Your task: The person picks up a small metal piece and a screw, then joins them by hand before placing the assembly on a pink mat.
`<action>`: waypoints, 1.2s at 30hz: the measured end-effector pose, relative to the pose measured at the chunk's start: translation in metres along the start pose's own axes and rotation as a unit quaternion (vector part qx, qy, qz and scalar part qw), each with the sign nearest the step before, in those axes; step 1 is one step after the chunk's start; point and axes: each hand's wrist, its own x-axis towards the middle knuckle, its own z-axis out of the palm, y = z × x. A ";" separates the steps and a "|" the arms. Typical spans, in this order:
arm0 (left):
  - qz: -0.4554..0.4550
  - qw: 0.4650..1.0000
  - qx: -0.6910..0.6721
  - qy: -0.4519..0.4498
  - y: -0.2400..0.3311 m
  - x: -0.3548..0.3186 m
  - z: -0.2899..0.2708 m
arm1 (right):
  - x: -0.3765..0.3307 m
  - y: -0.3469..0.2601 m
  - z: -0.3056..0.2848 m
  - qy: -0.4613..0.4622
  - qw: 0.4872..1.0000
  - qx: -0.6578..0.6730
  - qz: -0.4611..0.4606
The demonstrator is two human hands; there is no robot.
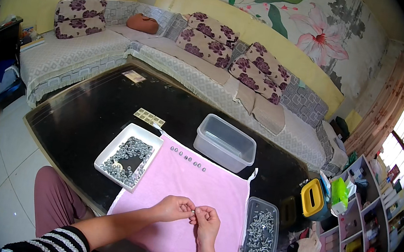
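Observation:
Over the pink cloth (179, 181), my left hand (173, 209) and my right hand (207, 224) meet fingertip to fingertip. Between them they pinch a small shiny metal piece (193, 211), mostly covered by the fingers; its exact kind cannot be made out. Left of the cloth, partly over its edge, a white tray (101, 161) holds many silver nuts (132, 150). To the right, a clear plastic container (275, 237) holds many silver bolts (261, 228). Several small metal pieces (188, 158) stand in a row along the cloth's far part.
A translucent plastic box (224, 152) stands beyond the cloth on the black table (76, 109). A card with pale squares (149, 117) lies behind the white tray. At right are a yellow-lidded tissue box (313, 199) and a shelf unit (352, 225). A sofa (179, 69) lines the far side.

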 end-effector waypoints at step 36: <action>0.041 0.995 0.084 0.038 0.000 0.001 -0.004 | -0.002 -0.001 0.000 -0.004 1.000 0.010 0.003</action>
